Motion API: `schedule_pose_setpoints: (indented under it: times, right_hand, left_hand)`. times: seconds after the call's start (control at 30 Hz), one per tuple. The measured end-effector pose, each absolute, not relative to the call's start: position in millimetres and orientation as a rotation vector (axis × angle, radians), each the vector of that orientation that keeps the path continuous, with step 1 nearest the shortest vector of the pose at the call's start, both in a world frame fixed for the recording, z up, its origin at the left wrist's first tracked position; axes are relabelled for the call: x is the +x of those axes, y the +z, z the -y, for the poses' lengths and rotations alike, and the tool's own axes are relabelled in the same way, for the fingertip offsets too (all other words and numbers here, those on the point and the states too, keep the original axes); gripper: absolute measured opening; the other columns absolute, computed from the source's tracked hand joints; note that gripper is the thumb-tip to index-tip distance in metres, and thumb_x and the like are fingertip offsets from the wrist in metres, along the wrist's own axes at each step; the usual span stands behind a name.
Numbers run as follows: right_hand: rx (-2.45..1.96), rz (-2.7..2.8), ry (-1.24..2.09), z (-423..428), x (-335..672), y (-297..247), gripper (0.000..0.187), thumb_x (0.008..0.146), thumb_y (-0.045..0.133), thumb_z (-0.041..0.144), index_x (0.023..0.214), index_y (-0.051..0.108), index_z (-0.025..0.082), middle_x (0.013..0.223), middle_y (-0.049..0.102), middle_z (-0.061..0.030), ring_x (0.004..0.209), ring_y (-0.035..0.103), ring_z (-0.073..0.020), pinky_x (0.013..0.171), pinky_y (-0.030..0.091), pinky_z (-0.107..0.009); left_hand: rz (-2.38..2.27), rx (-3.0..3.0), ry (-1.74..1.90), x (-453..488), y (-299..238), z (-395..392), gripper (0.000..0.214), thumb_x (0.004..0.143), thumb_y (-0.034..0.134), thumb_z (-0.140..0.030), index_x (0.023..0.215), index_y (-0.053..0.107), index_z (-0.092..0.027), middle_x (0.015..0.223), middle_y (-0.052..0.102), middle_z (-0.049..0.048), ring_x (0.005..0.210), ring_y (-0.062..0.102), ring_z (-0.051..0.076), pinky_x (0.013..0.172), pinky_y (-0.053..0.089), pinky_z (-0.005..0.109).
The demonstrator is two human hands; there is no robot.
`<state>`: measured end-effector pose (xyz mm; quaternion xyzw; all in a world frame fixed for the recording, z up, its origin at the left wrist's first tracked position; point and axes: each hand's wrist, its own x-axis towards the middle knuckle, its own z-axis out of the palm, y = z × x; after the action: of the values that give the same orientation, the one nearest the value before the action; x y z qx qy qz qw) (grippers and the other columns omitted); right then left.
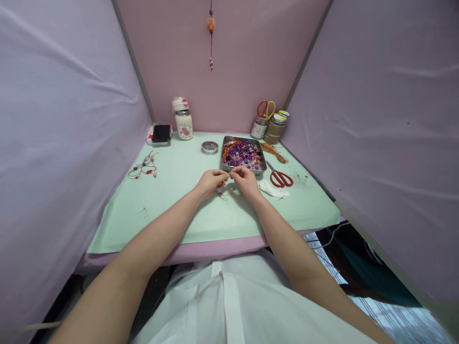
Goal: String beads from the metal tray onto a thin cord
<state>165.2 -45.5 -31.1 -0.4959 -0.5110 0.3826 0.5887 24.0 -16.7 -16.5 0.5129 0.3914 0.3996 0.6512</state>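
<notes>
Both forearms are bare, without sleeves, rings or a watch. A white garment (pixel 229 306), perhaps an apron, covers the lap, with a flat central band.

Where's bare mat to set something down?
Free: the green mat between the beaded strings and left hand, and the near right corner. Crowded: bead tray, red scissors, white cloth, right hand.

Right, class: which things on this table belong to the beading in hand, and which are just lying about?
In use: left hand, right hand, cord, bead tray.
Lying about: red scissors, phone, jar, white cloth, small tin.
</notes>
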Motion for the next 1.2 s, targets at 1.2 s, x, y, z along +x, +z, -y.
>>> schedule_pose_setpoints:
  times: [1.2]
  right_hand:
    - [-1.154, 1.285, 0.648, 48.3, 163.0, -31.2, 0.016, 0.075, 0.062, 0.033, 0.086, 0.055, 0.023, 0.083, 0.063, -0.0018, 0.077, 0.059, -0.0160, 0.073, 0.047, -0.030]
  left_hand:
    - [-0.879, 1.068, 0.888, 22.6, -15.9, 14.8, 0.012, 0.063, 0.071, -0.018, 0.060, 0.062, -0.012, 0.059, 0.055, 0.0011, 0.046, 0.043, 0.004, 0.045, 0.033, 0.021]
